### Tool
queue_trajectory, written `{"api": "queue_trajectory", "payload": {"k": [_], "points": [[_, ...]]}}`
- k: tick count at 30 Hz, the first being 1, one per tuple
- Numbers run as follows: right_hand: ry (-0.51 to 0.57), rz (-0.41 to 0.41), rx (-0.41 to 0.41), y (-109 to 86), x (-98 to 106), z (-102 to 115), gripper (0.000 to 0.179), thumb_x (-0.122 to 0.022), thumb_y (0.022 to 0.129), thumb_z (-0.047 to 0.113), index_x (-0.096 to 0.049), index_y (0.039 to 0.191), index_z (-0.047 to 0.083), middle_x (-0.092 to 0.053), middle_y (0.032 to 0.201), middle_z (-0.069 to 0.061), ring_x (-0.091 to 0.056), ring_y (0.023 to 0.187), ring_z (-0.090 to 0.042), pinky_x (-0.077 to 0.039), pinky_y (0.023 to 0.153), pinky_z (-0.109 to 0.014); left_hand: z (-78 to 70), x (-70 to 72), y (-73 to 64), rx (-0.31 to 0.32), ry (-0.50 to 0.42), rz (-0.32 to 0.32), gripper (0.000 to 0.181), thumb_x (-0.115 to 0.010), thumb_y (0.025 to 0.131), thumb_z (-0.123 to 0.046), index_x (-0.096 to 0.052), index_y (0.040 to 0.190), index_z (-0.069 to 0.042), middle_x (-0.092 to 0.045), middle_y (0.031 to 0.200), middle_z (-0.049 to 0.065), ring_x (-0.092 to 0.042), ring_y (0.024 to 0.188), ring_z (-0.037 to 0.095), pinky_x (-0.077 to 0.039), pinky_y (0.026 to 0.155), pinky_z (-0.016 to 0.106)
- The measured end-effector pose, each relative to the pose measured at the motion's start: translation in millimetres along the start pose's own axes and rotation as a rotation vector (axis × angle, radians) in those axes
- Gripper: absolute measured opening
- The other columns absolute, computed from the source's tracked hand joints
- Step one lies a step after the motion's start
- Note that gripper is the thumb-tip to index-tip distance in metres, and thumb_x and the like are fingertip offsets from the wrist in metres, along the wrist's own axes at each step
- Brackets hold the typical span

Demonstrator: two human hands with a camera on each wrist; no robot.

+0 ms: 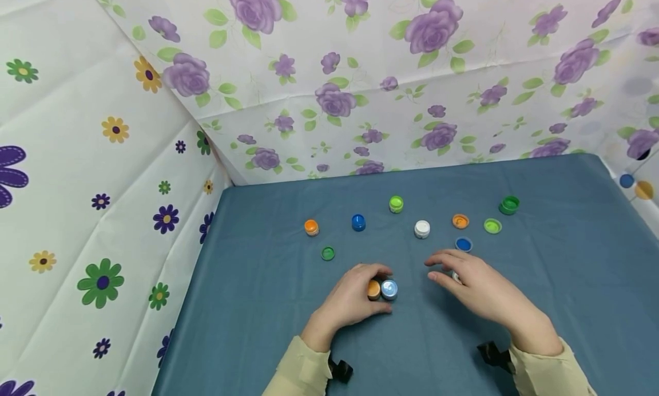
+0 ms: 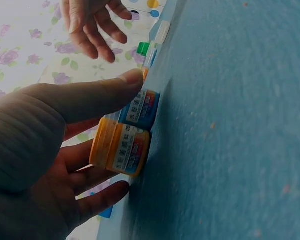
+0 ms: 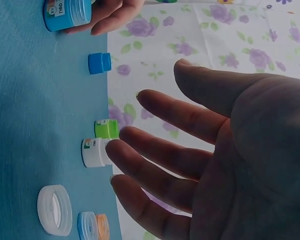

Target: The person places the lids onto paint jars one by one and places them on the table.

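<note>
Orange jar (image 1: 373, 290), blue jar (image 1: 389, 290) | between left fingers (image 1: 378, 268) and thumb (image 1: 381, 308)

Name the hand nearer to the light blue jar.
Left: the left hand curves around the light blue jar; the right hand hovers apart from it, off to the right.

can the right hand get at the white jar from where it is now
Likely yes: the right hand looks empty and open, and the white jar stands just beyond its fingertips, with nothing visible between them. The blue lid lies to the jar's right.
</note>
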State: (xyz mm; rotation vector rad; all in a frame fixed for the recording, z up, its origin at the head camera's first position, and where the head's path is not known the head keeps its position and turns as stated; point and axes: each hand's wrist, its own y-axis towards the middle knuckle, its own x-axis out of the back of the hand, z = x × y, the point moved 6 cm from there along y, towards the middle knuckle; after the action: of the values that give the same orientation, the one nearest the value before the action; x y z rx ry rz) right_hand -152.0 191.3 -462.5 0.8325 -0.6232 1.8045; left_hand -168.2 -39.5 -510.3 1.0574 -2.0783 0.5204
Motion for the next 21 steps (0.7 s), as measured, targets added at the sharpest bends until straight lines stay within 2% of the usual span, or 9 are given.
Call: {"api": "queue_trajectory", "payload": {"k": [5, 11, 18, 21], "points": [[0.004, 0.016, -0.024, 0.0, 1.8, -3.6, 0.033, -0.064, 0.110, 0.039, -0.073, 0.133, 0.017, -0.070, 0.128, -0.001, -0.066, 0.106, -0.018, -0.056, 0.084, -0.045, 2.9, 6.7, -3.0, -0.015, -0.086, 0.002, 0.064, -0.096, 0.084, -0.023, -0.067, 0.140, -0.016, -0.068, 0.133, -0.005, -0.062, 0.119, 0.011, -0.050, 0.107, 0.030], [0.029, 0.034, -0.054, -4.0, 3.9, -8.7, 0.043, -0.063, 0.109, 0.046, -0.071, 0.137, 0.015, -0.071, 0.131, -0.005, -0.068, 0.111, -0.022, -0.058, 0.089, -0.048, 6.4, 12.3, -8.4, -0.031, -0.167, -0.010, 0.063, -0.096, 0.084, -0.021, -0.067, 0.140, -0.015, -0.070, 0.132, -0.003, -0.064, 0.118, 0.011, -0.050, 0.108, 0.032], [0.051, 0.013, -0.075, -13.2, 14.0, -27.6, 0.043, -0.062, 0.110, 0.043, -0.070, 0.140, 0.013, -0.071, 0.129, -0.003, -0.068, 0.109, -0.020, -0.058, 0.083, -0.042, 13.7, 20.7, -17.4, 0.011, -0.222, -0.036, 0.062, -0.096, 0.085, -0.021, -0.067, 0.140, -0.015, -0.070, 0.133, -0.001, -0.065, 0.119, 0.017, -0.051, 0.107, 0.041], [0.069, 0.000, -0.090, -15.4, 23.9, -40.4, 0.042, -0.060, 0.111, 0.041, -0.069, 0.141, 0.012, -0.072, 0.129, -0.004, -0.069, 0.110, -0.024, -0.059, 0.083, -0.044, 18.0, 27.2, -20.6, 0.022, -0.232, -0.056, 0.061, -0.095, 0.086, -0.022, -0.067, 0.140, -0.014, -0.070, 0.134, 0.002, -0.065, 0.121, 0.021, -0.052, 0.106, 0.047]]}}
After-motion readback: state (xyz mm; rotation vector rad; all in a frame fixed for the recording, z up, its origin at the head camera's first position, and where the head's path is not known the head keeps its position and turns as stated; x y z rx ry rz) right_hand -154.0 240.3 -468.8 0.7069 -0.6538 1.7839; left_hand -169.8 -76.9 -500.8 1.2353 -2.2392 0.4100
